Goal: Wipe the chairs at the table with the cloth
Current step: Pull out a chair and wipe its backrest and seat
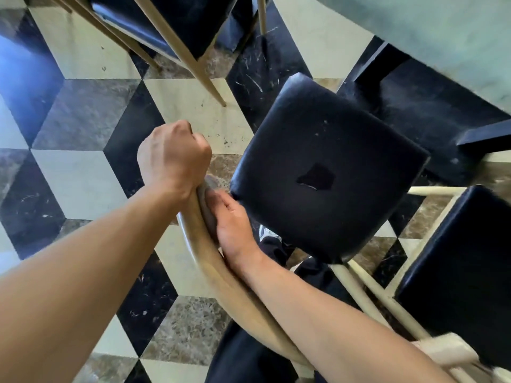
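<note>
A chair with a black padded seat [326, 167], torn near its middle, stands below me. Its curved pale wooden backrest rail [221, 275] runs from the lower right up to my hands. My left hand [172, 156] is fisted around the top end of that rail. My right hand [232, 219] lies along the inner side of the rail and presses a grey-brown cloth [208, 200] against the wood. Only a narrow strip of the cloth shows between the two hands.
A second black-seated chair [459, 272] with pale legs stands at the right, a third [177, 20] at the top left. The pale green table top [442, 37] fills the upper right over its black base [431, 114]. The floor is checkered marble tile.
</note>
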The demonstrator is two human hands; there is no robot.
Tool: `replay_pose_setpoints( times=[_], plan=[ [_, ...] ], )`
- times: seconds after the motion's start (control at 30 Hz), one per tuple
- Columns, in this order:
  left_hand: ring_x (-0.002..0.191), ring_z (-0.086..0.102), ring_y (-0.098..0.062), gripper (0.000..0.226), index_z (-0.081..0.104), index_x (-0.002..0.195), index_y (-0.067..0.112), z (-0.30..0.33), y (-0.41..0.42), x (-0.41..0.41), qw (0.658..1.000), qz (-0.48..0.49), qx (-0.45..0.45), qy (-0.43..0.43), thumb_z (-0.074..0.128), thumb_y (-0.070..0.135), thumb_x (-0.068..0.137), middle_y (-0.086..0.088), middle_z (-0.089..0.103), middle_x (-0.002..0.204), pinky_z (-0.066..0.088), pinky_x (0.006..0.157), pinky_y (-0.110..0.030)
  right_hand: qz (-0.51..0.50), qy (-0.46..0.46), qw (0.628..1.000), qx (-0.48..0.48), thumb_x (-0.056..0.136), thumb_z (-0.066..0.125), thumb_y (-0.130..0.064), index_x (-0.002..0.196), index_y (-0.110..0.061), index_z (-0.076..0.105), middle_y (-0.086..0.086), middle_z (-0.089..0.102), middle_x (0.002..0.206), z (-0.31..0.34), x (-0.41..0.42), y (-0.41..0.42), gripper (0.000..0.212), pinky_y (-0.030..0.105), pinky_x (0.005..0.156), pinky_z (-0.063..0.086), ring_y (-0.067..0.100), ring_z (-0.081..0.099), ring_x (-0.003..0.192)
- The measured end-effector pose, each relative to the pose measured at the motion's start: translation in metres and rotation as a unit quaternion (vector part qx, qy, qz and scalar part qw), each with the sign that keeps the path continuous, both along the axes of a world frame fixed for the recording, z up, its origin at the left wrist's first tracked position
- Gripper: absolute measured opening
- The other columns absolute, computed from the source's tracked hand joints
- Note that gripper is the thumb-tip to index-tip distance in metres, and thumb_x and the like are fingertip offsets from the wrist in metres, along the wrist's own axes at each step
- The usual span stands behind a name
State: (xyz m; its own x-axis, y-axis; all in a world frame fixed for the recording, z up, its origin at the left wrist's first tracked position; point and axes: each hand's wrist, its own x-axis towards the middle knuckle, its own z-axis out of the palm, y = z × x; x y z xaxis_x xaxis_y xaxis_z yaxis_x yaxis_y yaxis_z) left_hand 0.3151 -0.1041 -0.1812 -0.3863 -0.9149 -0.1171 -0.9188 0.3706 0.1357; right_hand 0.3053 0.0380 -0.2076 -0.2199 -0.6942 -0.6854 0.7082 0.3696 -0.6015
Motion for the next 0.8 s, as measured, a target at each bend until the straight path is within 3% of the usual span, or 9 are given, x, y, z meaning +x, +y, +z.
replay_pose_setpoints(
  times=[0.07,0.2,0.37,0.43,0.5,0.6,0.67,0.73,0.8],
  plan=[
    [0.061,0.048,-0.038,0.023,0.054,0.067,0.005,0.001,0.001,-0.001,1.000,-0.004,-0.004,-0.012,0.042,0.020,0.080,-0.012,0.052,0.063,0.038,0.055,-0.036,0.026,0.042,0.999,-0.012,0.106,0.053,-0.029,0.087,-0.023,0.065,-0.018,0.064,0.076,0.003,-0.003,0.018,0.024,0.016,0.074,0.045,-0.001,0.054,0.075],
    [0.062,0.049,-0.036,0.026,0.058,0.071,0.006,0.002,0.002,-0.003,0.999,-0.021,-0.012,-0.038,0.040,0.023,0.079,-0.013,0.056,0.068,0.036,0.058,-0.035,0.077,0.065,0.994,-0.032,0.099,0.060,-0.035,0.103,-0.016,0.062,-0.009,0.063,0.093,0.014,-0.006,0.055,0.019,0.029,0.089,0.045,0.005,0.055,0.088],
    [0.061,0.047,-0.033,0.029,0.058,0.071,0.005,0.004,0.002,-0.001,0.998,-0.025,-0.020,-0.047,0.038,0.025,0.080,-0.021,0.062,0.075,0.038,0.060,-0.036,0.244,0.126,0.961,-0.033,0.092,0.058,-0.045,0.095,-0.030,0.058,-0.011,0.062,0.096,0.029,-0.033,0.120,0.015,0.039,0.094,0.045,0.008,0.056,0.092],
    [0.063,0.050,-0.035,0.031,0.059,0.073,0.005,0.006,0.005,-0.005,0.997,-0.031,-0.020,-0.060,0.037,0.026,0.081,-0.023,0.063,0.077,0.041,0.061,-0.038,0.354,0.133,0.926,-0.006,0.090,0.056,-0.050,0.093,-0.038,0.054,-0.014,0.062,0.099,0.036,-0.059,0.148,0.013,0.034,0.088,0.047,0.003,0.056,0.094],
    [0.065,0.054,-0.038,0.033,0.061,0.075,0.004,0.009,0.007,-0.006,0.996,-0.034,-0.023,-0.078,0.037,0.026,0.082,-0.025,0.063,0.077,0.044,0.063,-0.040,0.462,0.113,0.879,0.016,0.089,0.053,-0.055,0.090,-0.041,0.051,-0.017,0.058,0.089,0.041,-0.091,0.173,0.014,0.027,0.074,0.044,-0.005,0.055,0.080],
    [0.065,0.056,-0.038,0.030,0.062,0.074,0.005,0.011,0.008,-0.010,0.992,-0.050,-0.033,-0.114,0.040,0.024,0.083,-0.025,0.064,0.076,0.046,0.068,-0.042,0.619,0.149,0.771,0.037,0.092,0.047,-0.059,0.093,-0.034,0.048,-0.013,0.057,0.086,0.040,-0.140,0.199,0.024,0.030,0.071,0.039,0.006,0.054,0.081],
    [0.064,0.056,-0.037,0.027,0.064,0.073,0.005,0.012,0.009,-0.012,0.986,-0.081,-0.042,-0.141,0.044,0.020,0.083,-0.024,0.064,0.073,0.047,0.070,-0.043,0.665,0.173,0.726,0.033,0.097,0.044,-0.055,0.089,-0.030,0.049,-0.012,0.056,0.086,0.037,-0.163,0.209,0.026,0.024,0.069,0.035,0.005,0.050,0.078],
    [0.063,0.058,-0.036,0.022,0.067,0.072,0.006,0.013,0.009,-0.012,0.975,-0.115,-0.053,-0.181,0.051,0.017,0.082,-0.022,0.064,0.071,0.046,0.071,-0.042,0.655,0.175,0.735,0.014,0.102,0.042,-0.046,0.084,-0.029,0.048,-0.014,0.053,0.084,0.033,-0.176,0.211,0.026,0.020,0.067,0.036,0.002,0.047,0.074],
    [0.071,0.061,-0.036,0.012,0.070,0.078,0.007,0.010,0.011,-0.016,0.953,-0.168,-0.062,-0.244,0.060,0.013,0.079,-0.019,0.066,0.076,0.045,0.074,-0.042,0.612,0.176,0.771,0.014,0.104,0.043,-0.043,0.082,-0.028,0.047,-0.013,0.049,0.083,0.026,-0.186,0.208,0.026,0.022,0.067,0.037,0.004,0.044,0.072]
  ],
)
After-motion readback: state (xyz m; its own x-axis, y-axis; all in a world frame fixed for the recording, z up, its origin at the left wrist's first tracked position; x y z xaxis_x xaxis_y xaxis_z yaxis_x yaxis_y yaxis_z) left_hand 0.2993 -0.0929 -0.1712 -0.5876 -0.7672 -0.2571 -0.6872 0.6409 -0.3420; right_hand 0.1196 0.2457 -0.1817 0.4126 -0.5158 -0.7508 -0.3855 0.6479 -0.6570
